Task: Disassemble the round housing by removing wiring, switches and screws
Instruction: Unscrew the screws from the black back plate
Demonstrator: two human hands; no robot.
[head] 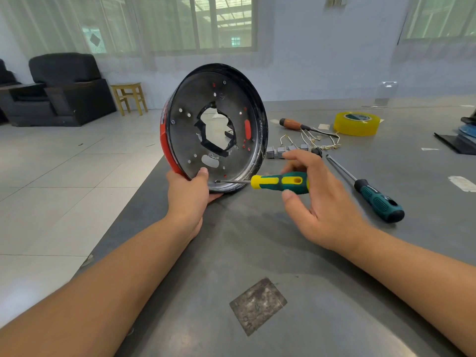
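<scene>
Black round housing (216,124) stands on its edge, gripped at the bottom by the left hand (190,194) so the right hand (316,197), fingers loosely curled around the small screwdriver (278,182), can reach a low screw (217,181).

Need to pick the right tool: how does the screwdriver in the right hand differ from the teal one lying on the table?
The held screwdriver has a green and yellow handle; the lying screwdriver has a teal and black one. The held one is level, its tip at a screw low in the round housing, with the right hand on its handle; the lying one rests untouched. The held one's shaft looks shorter. Both have thin metal shafts.
</scene>
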